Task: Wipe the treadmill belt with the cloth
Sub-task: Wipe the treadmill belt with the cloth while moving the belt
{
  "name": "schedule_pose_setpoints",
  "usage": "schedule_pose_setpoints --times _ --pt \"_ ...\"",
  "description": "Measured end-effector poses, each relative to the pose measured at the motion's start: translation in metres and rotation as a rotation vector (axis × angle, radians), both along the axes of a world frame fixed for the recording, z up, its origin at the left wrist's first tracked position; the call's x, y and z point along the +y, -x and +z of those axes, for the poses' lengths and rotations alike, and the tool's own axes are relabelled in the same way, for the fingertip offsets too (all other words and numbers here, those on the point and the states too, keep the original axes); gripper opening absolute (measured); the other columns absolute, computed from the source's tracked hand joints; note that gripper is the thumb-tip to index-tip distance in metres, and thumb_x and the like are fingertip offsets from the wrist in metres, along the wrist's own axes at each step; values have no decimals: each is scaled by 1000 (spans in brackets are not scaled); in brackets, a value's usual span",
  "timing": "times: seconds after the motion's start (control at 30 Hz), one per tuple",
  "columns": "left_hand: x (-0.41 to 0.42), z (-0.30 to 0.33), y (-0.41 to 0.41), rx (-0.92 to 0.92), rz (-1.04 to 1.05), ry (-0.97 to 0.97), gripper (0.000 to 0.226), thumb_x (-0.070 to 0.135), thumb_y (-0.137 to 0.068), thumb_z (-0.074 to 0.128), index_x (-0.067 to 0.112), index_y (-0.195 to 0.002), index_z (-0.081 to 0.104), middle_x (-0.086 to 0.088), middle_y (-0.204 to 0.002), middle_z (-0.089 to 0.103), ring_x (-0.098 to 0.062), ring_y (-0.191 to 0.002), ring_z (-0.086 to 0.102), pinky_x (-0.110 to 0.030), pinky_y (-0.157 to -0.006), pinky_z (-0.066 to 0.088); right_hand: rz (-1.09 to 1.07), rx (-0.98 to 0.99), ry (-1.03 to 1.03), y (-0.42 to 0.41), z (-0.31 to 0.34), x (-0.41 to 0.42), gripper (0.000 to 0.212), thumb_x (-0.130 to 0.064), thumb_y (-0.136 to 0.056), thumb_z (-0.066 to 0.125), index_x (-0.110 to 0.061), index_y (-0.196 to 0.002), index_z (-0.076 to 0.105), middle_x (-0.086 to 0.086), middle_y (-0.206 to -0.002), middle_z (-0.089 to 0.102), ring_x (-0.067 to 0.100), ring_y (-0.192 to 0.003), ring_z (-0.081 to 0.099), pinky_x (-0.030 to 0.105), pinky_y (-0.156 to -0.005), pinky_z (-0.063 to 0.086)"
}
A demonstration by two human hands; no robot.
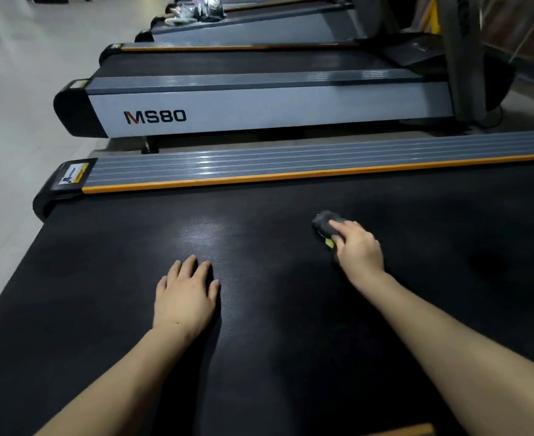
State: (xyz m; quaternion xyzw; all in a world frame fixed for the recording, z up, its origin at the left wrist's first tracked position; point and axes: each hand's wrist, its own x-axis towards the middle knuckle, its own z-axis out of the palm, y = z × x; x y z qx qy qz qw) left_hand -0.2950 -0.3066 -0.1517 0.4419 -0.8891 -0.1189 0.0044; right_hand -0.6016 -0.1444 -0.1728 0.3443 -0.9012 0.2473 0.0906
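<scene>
The black textured treadmill belt point(108, 294) fills the lower part of the head view. A dark grey cloth point(324, 223) with a small yellow-green tag lies bunched on the belt right of centre. My right hand point(358, 247) presses down on it, fingers curled over the near part of the cloth. Flat on the belt to the left rests my left hand point(185, 295), palm down, fingers slightly spread, holding nothing. Both bare forearms reach in from the bottom edge.
A grey ribbed side rail with an orange strip point(291, 166) borders the belt's far side. Beyond it stands a second treadmill marked MS80 point(259, 111), with more treadmills behind. Pale floor point(14, 121) lies to the left, past the belt's rear end.
</scene>
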Motion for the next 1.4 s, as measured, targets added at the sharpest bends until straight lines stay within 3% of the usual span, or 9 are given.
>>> schedule_pose_setpoints --times 0.1,0.2,0.3,0.4,0.67,0.8,0.97,1.17,1.4 --pt "2 -1 -4 -6 -17 -7 52 52 -102 33 34 -151 34 4 -165 22 -22 -154 12 -44 -123 18 -68 -50 55 -37 3 -21 33 -19 -88 68 -25 -120 71 8 -130 65 30 -118 61 36 -97 47" --pt "1 -1 -11 -8 -13 -3 52 51 -102 34 34 -151 35 4 -165 23 -22 -154 13 -43 -123 18 251 -45 142 -114 -1 -50 35 -13 -75 75 -21 -109 75 8 -111 72 29 -101 68 36 -84 56" --pt "-2 0 -16 -6 -11 12 48 50 -101 35 35 -147 39 5 -164 25 -22 -153 16 -43 -122 21 535 -43 125 -156 4 -52 34 -17 -82 69 -22 -116 70 2 -116 68 24 -109 63 34 -90 55" --pt "-7 2 -15 8 -25 39 44 49 -102 36 35 -143 42 5 -163 28 -23 -152 18 -43 -121 22 608 55 137 -131 2 -50 37 -14 -78 77 -23 -113 73 0 -116 71 23 -111 66 33 -92 56" --pt "-6 4 38 46 -122 62 41 49 -103 33 38 -142 41 6 -164 25 -22 -153 14 -42 -122 19 290 -16 23 28 21 -86 33 -23 -91 68 -32 -122 69 -4 -133 64 21 -122 60 34 -105 46" --pt "1 7 85 90 -134 66 44 49 -103 35 39 -145 41 5 -163 28 -21 -152 16 -41 -121 19 426 -12 105 5 9 -35 31 -25 -86 74 -32 -116 73 -2 -123 70 17 -114 65 37 -95 53" --pt "3 5 111 69 -148 61 46 53 -101 35 40 -145 41 5 -162 31 -20 -151 19 -43 -119 22 781 32 24 15 8 24 31 -30 -93 65 -29 -124 68 -8 -133 63 7 -125 57 21 -103 45" --pt "-5 -9 111 -20 -166 52 53 61 -100 31 45 -150 32 11 -165 24 -17 -153 16 -41 -121 21 297 22 -29 107 17 -81 30 -27 -95 62 -34 -124 67 -7 -129 64 25 -117 61 32 -94 45" --pt "-4 -4 115 -11 -175 52 51 60 -100 33 44 -149 36 11 -163 27 -16 -152 19 -40 -119 24 360 -32 34 69 16 -40 31 -24 -87 73 -34 -117 71 -5 -127 67 21 -117 63 40 -97 51"
